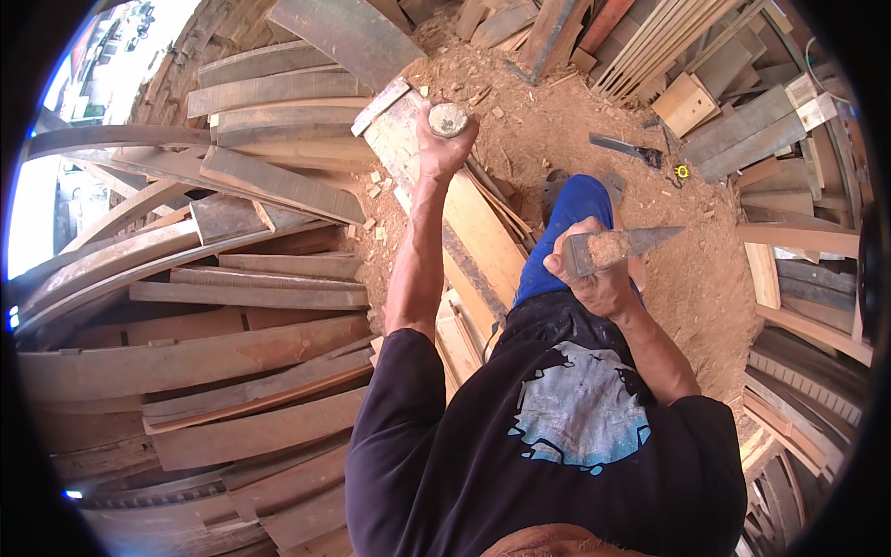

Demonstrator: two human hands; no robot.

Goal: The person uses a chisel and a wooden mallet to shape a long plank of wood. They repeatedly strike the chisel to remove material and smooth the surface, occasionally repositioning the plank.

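My left hand (444, 148), out ahead, is wrapped round an upright wooden piece (448, 120) whose pale round top end faces up. Its lower part is hidden by the hand, over a worn plank (397, 148). Close to my body, my right hand (603, 290) is closed just under the head of a hatchet (650, 239). The hatchet's wedge-shaped metal head points right, and the wooden handle end shows in its eye. Most of the handle is hidden. The two hands are well apart.
Stacked boards (269, 292) fill the left side, and more timber (752, 130) leans at the right. Between them, sawdust and chips cover the ground (696, 306). A handsaw (622, 148) lies there beside a yellow tape measure (682, 172). Long planks (487, 232) run under my left arm.
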